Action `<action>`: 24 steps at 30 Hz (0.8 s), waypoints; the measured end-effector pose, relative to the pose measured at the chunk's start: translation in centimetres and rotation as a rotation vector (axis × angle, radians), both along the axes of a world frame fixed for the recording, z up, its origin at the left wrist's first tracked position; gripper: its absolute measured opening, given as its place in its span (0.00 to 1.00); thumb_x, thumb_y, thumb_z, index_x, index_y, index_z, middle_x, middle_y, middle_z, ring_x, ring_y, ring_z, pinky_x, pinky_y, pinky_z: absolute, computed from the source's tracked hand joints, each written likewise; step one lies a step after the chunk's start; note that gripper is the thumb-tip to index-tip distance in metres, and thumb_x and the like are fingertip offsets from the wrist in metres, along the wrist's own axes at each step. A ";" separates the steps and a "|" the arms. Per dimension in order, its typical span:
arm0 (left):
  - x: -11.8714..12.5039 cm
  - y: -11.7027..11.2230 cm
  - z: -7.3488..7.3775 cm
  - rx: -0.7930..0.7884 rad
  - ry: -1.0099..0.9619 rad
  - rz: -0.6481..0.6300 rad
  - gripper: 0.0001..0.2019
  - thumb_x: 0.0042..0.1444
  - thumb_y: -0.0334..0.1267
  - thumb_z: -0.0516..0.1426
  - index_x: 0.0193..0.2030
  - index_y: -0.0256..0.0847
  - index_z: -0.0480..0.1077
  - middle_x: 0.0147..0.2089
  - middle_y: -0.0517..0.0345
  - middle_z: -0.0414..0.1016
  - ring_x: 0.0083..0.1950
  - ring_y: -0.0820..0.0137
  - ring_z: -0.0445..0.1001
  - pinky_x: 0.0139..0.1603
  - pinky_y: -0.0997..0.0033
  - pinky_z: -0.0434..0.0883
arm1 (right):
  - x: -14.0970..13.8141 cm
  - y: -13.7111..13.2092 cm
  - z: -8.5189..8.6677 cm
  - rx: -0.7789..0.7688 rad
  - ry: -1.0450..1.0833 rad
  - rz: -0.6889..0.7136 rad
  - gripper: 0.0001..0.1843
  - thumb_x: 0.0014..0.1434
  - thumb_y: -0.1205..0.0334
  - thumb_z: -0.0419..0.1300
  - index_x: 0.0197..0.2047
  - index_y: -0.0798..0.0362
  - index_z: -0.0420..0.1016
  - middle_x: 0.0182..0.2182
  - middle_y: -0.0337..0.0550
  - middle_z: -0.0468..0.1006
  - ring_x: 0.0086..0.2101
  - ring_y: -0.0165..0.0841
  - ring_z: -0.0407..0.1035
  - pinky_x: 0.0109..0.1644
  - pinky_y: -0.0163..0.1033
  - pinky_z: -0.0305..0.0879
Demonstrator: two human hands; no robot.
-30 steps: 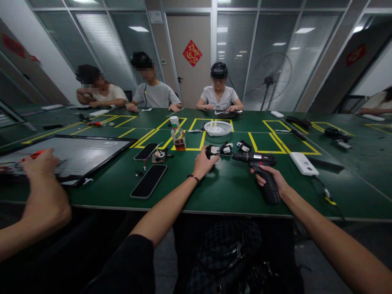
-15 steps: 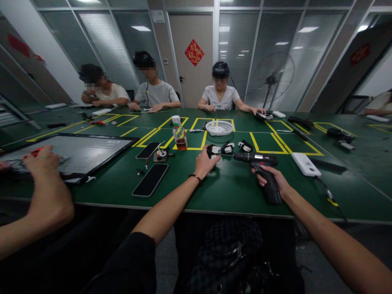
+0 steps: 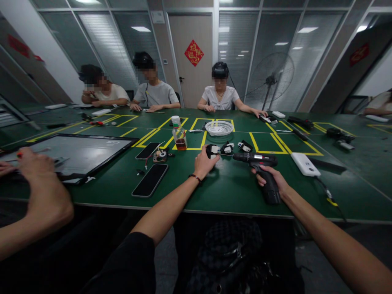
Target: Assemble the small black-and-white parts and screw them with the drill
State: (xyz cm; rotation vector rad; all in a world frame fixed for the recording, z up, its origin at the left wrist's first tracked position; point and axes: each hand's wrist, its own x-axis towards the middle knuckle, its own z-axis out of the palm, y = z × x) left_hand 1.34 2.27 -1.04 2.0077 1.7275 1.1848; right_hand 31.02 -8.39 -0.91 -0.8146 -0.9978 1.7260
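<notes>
- Since the frame a second earlier, the co-worker's hand (image 3: pixel 261 113) across the bench (image 3: pixel 232 188) has swung out to the side, and the neighbour's hand (image 3: pixel 32 163) over the flat panel (image 3: pixel 92 157) has shifted slightly; the drill (image 3: pixel 265 160) sits almost where it was.
- Nearest, the right grip (image 3: pixel 275 176) is wrapped around the drill's handle, its barrel roughly level and pointing left; whether the trigger is pressed cannot be told.
- The left grip (image 3: pixel 204 162) is clasped on a black-and-white part (image 3: pixel 214 150), thumb toward the drill.
- The long bit (image 3: pixel 226 154) could slip off and strike the thumb if the drill tilts; the part could also twist loose if the left grip slackens under the turning force.
- The part lies within the left grip, well apart from the right grip; the bit spans the gap, though its exact contact is too small to tell.
- Just beyond lie two similar parts (image 3: pixel 227 147), side by side.
- Farther off stand a bottle (image 3: pixel 180 136) and a white basket (image 3: pixel 219 133).
</notes>
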 end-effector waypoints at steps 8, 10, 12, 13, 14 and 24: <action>-0.1 -0.1 0.2 -0.027 -0.001 0.004 0.34 0.51 0.56 0.61 0.62 0.46 0.60 0.50 0.47 0.76 0.50 0.52 0.75 0.50 0.60 0.67 | 0.1 0.2 -0.2 0.005 -0.008 0.013 0.15 0.64 0.54 0.54 0.41 0.57 0.73 0.18 0.37 0.65 0.19 0.27 0.57 0.24 0.33 0.63; 0.0 -0.2 0.3 -0.028 0.016 0.004 0.34 0.51 0.57 0.61 0.62 0.46 0.60 0.50 0.47 0.76 0.50 0.52 0.75 0.49 0.60 0.68 | 0.1 0.2 -0.2 0.001 -0.010 0.015 0.15 0.64 0.54 0.54 0.41 0.58 0.73 0.18 0.38 0.66 0.19 0.27 0.57 0.24 0.33 0.63; 0.0 -0.3 0.5 -0.038 0.047 0.018 0.34 0.52 0.57 0.60 0.62 0.46 0.59 0.50 0.47 0.76 0.50 0.53 0.75 0.48 0.61 0.68 | 0.1 0.1 -0.1 -0.001 -0.008 0.010 0.14 0.63 0.54 0.55 0.41 0.58 0.73 0.20 0.39 0.68 0.19 0.27 0.58 0.24 0.33 0.63; 0.1 -0.4 0.6 -0.046 0.067 0.032 0.33 0.52 0.56 0.60 0.62 0.46 0.59 0.50 0.48 0.76 0.50 0.53 0.75 0.48 0.61 0.68 | 0.1 0.1 0.0 -0.002 -0.007 0.009 0.14 0.63 0.54 0.55 0.41 0.58 0.73 0.20 0.39 0.68 0.19 0.27 0.58 0.24 0.33 0.63; 0.2 -0.4 0.6 -0.052 0.086 0.047 0.33 0.53 0.56 0.59 0.62 0.46 0.59 0.50 0.49 0.76 0.50 0.54 0.75 0.48 0.62 0.68 | 0.0 0.1 0.1 -0.004 -0.007 0.011 0.14 0.63 0.54 0.55 0.41 0.58 0.73 0.21 0.39 0.69 0.19 0.27 0.58 0.24 0.33 0.63; 0.1 -0.4 0.7 -0.018 0.152 0.082 0.33 0.53 0.56 0.59 0.62 0.47 0.58 0.49 0.48 0.77 0.48 0.53 0.76 0.45 0.63 0.68 | -0.1 -0.1 0.1 -0.002 -0.020 -0.003 0.15 0.63 0.54 0.55 0.43 0.57 0.74 0.20 0.39 0.69 0.19 0.27 0.58 0.25 0.34 0.63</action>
